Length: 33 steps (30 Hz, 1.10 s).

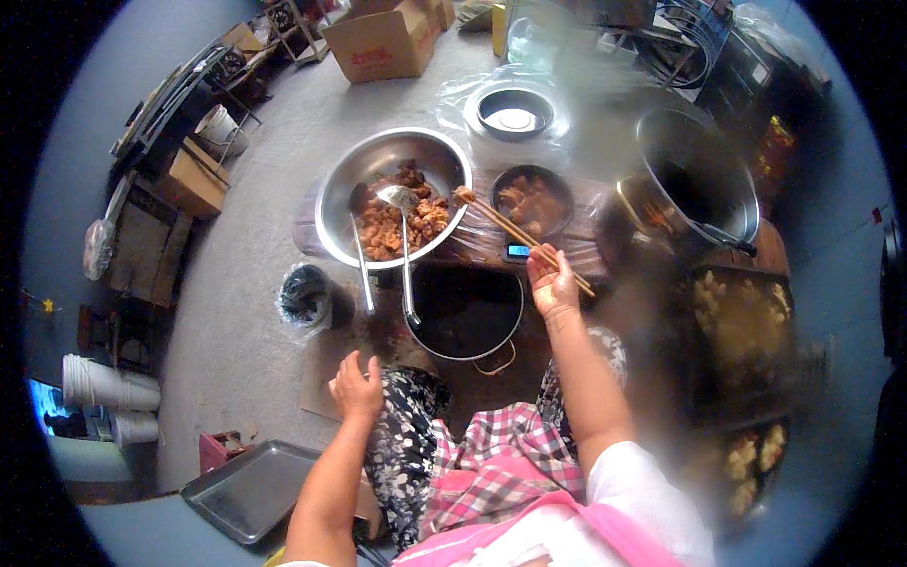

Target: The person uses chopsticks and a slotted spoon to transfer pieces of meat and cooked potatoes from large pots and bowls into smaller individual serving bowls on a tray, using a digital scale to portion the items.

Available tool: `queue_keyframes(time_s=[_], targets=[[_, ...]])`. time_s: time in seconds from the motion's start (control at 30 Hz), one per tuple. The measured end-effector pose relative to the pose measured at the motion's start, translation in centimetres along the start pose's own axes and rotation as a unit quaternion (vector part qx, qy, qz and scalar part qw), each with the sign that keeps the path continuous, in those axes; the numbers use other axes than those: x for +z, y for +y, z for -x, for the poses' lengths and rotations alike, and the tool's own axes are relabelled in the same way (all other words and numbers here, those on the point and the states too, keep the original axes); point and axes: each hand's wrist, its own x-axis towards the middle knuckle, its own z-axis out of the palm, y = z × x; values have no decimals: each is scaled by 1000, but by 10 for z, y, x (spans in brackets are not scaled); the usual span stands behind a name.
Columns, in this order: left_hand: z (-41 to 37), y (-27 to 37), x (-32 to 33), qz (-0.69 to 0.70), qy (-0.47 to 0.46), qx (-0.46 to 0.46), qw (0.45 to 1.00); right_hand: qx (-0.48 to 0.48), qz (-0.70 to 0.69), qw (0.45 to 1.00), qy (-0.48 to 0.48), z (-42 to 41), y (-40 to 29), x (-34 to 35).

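My right hand [556, 283] is closed around a pair of wooden chopsticks [521, 235]. At their far tips is a small brown piece of food [464, 194], between a large steel basin [333, 188] and a smaller dark bowl [567, 186]. Brown cooked pieces, perhaps meat, lie in both. The smaller bowl sits by a digital scale's lit display [518, 251]. A slotted skimmer [399, 197] and a long-handled ladle [361, 255] lean over the basin's near rim. Near my left knee, my left hand [358, 388] holds nothing, its fingers slightly apart.
A dark-filled pot [464, 312] stands between me and the plastic-covered bench [592, 234]. A tall pot [698, 163] is at right, above blurred trays of food [740, 312]. A bag-lined container [305, 294] and an oven tray [248, 489] lie left.
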Motion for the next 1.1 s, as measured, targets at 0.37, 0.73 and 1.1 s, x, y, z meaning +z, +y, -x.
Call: queue_keyframes(time_s=[0.37,0.73,1.1], targets=[[-1,1,6,18,12,13,1000,13,209,973,-100,7,40,25],[-1,-3,7,-6,-2,0,1000,-317,338,886,16,10,-54,14],[-5,-4,7,-9,-40,-17,999,-338,431,835,50,6,-70,15]])
